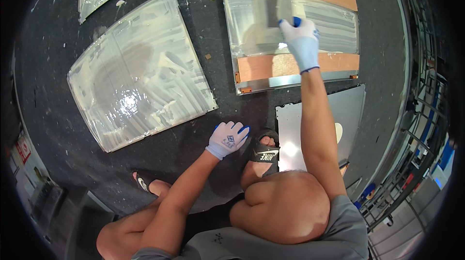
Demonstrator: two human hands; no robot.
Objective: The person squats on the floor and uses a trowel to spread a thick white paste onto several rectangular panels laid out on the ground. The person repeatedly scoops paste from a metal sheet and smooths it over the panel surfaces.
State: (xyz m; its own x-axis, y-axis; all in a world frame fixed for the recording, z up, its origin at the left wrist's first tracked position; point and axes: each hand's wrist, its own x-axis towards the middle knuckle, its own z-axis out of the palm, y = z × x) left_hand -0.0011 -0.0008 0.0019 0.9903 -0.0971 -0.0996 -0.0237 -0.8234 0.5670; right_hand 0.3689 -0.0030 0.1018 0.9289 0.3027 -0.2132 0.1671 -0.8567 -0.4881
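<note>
Nearest: bare right knee (290,206). Right hand (300,32), gloved, grips a flat, smeared grey spreader (272,10) over a panel (334,27) streaked cream between two wood strips (334,66). Left hand (227,140), gloved: loosely half-open, nothing visible in it.

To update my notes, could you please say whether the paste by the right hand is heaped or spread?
Mostly spread: the cream paste shows broad, streaky bands between wooden strips.

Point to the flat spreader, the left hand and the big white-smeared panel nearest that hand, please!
Flat spreader (273,9): head view, middle of its flat face.
Left hand (227,140): head view, back of its glove.
White-smeared panel (141,73): head view, middle of its coated top.
</note>
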